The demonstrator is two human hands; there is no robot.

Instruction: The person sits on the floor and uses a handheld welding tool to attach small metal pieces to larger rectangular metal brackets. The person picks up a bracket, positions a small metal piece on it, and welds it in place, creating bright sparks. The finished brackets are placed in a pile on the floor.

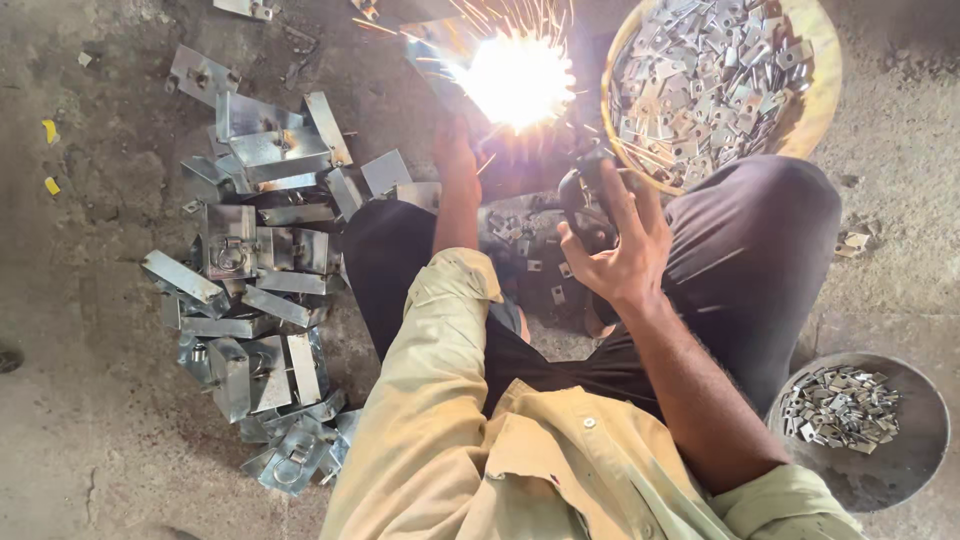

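The right hand is wrapped around the dark handle of a welding holder, fingers curled about the grip, thumb side toward the camera. The holder points up and away toward a white-hot arc flash throwing sparks outward in thin streaks. The left hand reaches out along the other side of the flash, its forearm stretched straight from a rolled tan sleeve; the glare washes over the fingers, so whether they pinch something or lie flat cannot be told. A grey metal piece shows just at the left edge of the flash, beyond that hand — the work being welded lies there, between and ahead of both hands, mostly lost in the light.

Below the hands, between the person's dark-trousered knees, small metal tabs are scattered on the concrete floor. To the left lies a loose heap of folded galvanised brackets, several with a ring or loop fixed on the face, piled over one another. At upper right, close to the right hand, a round yellow basin is filled with small flat metal plates. At lower right, beside the right knee, a grey metal bowl holds a smaller pile of the same plates.
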